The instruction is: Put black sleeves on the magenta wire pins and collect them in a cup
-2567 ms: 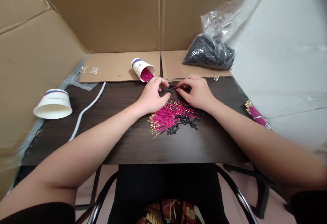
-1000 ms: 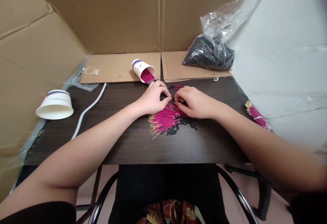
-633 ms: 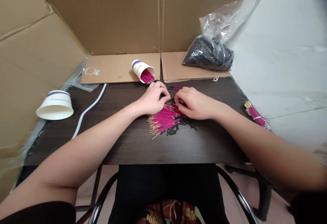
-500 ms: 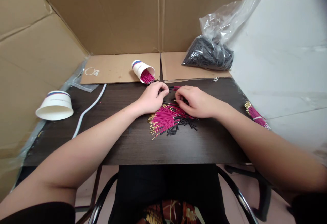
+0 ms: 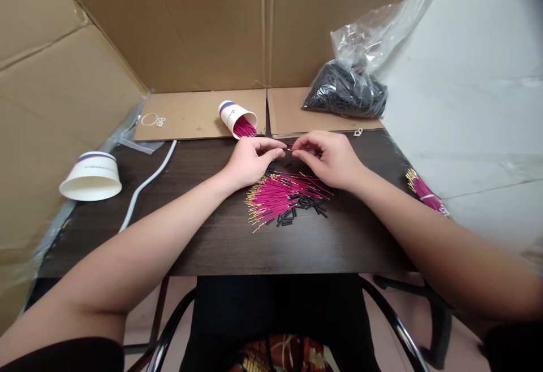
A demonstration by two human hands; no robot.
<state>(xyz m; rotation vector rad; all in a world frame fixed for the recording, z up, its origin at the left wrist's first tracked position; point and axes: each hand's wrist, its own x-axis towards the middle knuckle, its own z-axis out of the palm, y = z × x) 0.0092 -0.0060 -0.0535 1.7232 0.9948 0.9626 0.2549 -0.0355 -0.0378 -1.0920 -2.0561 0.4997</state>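
Observation:
A fanned pile of magenta wires with gold tips (image 5: 271,197) lies on the dark table, with short black tubes (image 5: 311,203) at its right side. Above the pile, my left hand (image 5: 253,160) is closed in a pinch; what sits between its fingertips is too small to name. Facing it a short gap away, my right hand (image 5: 326,158) pinches thumb against fingers on a thin magenta wire, whose tip points at my left fingertips. More magenta wires fill a tipped paper cup (image 5: 228,113) behind my left hand.
An upturned paper cup (image 5: 91,177) and a white cable (image 5: 146,182) are at the left. A clear bag of black tubes (image 5: 345,92) stands at the back right. A tied wire bundle (image 5: 426,192) lies at the right edge. Cardboard walls rise behind.
My right hand has moved up and slightly right, off the pile, and now holds a wire. My left fingers have stretched rightward, bringing the two sets of fingertips closer together.

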